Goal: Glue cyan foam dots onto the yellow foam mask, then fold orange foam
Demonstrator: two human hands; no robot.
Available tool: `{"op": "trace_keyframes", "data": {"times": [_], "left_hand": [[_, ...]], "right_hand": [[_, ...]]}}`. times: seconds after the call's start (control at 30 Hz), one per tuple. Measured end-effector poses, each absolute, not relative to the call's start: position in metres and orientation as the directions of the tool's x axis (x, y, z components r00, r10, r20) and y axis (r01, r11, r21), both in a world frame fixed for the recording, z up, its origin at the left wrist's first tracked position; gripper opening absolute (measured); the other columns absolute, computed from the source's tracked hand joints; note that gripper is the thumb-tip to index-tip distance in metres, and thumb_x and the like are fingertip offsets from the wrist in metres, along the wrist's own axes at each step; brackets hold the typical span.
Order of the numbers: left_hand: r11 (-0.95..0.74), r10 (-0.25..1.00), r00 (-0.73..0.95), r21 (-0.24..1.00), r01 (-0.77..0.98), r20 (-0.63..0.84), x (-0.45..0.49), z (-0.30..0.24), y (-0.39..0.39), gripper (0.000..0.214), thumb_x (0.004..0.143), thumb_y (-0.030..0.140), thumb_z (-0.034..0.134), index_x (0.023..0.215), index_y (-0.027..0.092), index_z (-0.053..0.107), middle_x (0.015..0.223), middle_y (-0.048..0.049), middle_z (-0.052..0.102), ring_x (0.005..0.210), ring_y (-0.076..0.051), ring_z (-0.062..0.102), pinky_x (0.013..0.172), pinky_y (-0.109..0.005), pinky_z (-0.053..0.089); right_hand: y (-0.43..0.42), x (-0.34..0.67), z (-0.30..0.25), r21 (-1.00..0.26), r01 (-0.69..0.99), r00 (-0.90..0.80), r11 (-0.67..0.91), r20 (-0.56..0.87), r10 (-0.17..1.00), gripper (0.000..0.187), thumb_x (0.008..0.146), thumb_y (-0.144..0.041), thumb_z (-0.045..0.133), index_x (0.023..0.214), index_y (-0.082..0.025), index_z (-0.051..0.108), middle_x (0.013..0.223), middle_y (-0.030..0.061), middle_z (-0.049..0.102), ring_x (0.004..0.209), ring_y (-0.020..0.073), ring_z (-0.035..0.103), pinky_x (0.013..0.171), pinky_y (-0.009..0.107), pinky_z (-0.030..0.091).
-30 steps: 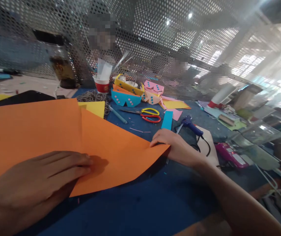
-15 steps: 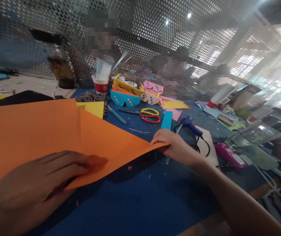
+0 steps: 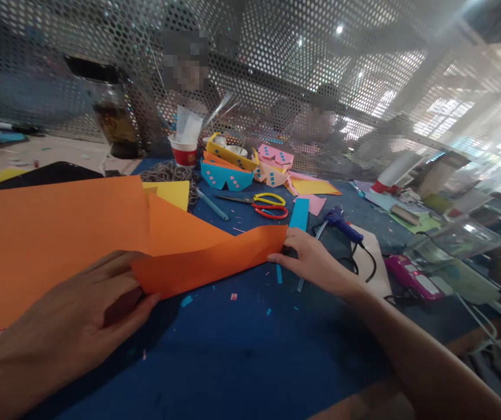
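Observation:
A large orange paper sheet [image 3: 53,233] lies on the blue table [image 3: 242,350]. Its near right edge is turned up and over into a long fold. My left hand [image 3: 88,315] pinches the near end of that fold, thumb on top and fingers under it. My right hand [image 3: 312,259] grips the far corner of the folded edge and holds it off the table. Small paper scraps lie on the table under the lifted edge.
Behind the sheet lie yellow paper [image 3: 169,192], yellow and red scissors [image 3: 265,205], a blue strip [image 3: 298,214], a blue glue gun [image 3: 340,224], a pink tool [image 3: 410,277], paper glasses [image 3: 226,175] and a red cup [image 3: 184,154]. A perforated metal screen [image 3: 277,76] stands at the back, with people beyond it.
The near right corner of the orange sheet has been lifted and folded back away from me. My right hand moved up with it, and my left hand went from flat to pinching the edge.

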State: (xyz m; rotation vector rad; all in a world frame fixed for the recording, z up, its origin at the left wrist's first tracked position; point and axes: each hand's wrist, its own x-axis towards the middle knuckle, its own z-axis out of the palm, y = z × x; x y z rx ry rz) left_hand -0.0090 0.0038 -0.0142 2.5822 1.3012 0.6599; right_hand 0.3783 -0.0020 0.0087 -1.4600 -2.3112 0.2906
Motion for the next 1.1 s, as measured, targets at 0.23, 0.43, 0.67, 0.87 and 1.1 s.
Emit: {"op": "trace_keyframes", "data": {"times": [0.23, 0.43, 0.67, 0.87, 1.1], "left_hand": [[-0.585, 0.805, 0.513, 0.258, 0.769, 0.297, 0.000, -0.002, 0.000, 0.036, 0.102, 0.044, 0.042, 0.096, 0.028, 0.074, 0.113, -0.0054, 0.072, 0.099, -0.028, 0.067, 0.079, -0.037, 0.057], [-0.573, 0.814, 0.509, 0.241, 0.783, 0.280, -0.001, -0.004, 0.002, 0.032, 0.100, 0.042, 0.045, 0.097, 0.028, 0.073, 0.114, -0.0057, 0.074, 0.108, -0.032, 0.067, 0.082, -0.042, 0.057], [-0.561, 0.825, 0.488, 0.309, 0.768, 0.285, 0.002, -0.002, 0.003, 0.023, 0.096, 0.039, 0.051, 0.093, 0.028, 0.072, 0.112, -0.0041, 0.074, 0.105, -0.030, 0.067, 0.083, -0.041, 0.055], [-0.580, 0.811, 0.504, 0.296, 0.759, 0.295, -0.002, -0.002, 0.004, 0.026, 0.100, 0.042, 0.051, 0.098, 0.027, 0.072, 0.110, -0.0047, 0.074, 0.102, -0.028, 0.068, 0.084, -0.038, 0.057], [-0.805, 0.590, 0.696, 0.368, 0.466, 0.410, -0.014, -0.014, 0.015, 0.024, 0.104, 0.022, 0.048, 0.103, 0.030, 0.071, 0.113, -0.0009, 0.074, 0.106, -0.017, 0.072, 0.086, -0.025, 0.059]], "right_hand": [[0.000, 0.377, 0.006, -0.302, 0.851, -0.371, 0.431, 0.237, 0.898, 0.032, 0.104, -0.046, 0.067, 0.085, -0.020, 0.067, 0.097, 0.0059, 0.069, 0.091, 0.0221, 0.065, 0.082, 0.036, 0.051], [-0.002, 0.374, 0.009, -0.318, 0.860, -0.343, 0.400, 0.222, 0.913, 0.033, 0.105, -0.044, 0.066, 0.083, -0.020, 0.062, 0.089, 0.0037, 0.066, 0.086, 0.0208, 0.061, 0.076, 0.035, 0.046], [-0.001, 0.374, 0.005, -0.339, 0.862, -0.319, 0.377, 0.215, 0.923, 0.027, 0.100, -0.037, 0.074, 0.082, -0.021, 0.061, 0.089, 0.0024, 0.065, 0.086, 0.0202, 0.061, 0.075, 0.034, 0.044], [0.000, 0.374, 0.007, -0.356, 0.857, -0.320, 0.373, 0.199, 0.926, 0.027, 0.101, -0.035, 0.072, 0.082, -0.020, 0.060, 0.087, 0.0024, 0.065, 0.084, 0.0197, 0.060, 0.074, 0.033, 0.044], [0.000, 0.385, 0.013, -0.483, 0.758, -0.421, 0.438, 0.150, 0.894, 0.004, 0.096, -0.020, 0.073, 0.097, -0.023, 0.070, 0.101, 0.0030, 0.070, 0.095, 0.0211, 0.065, 0.088, 0.036, 0.048]]}}
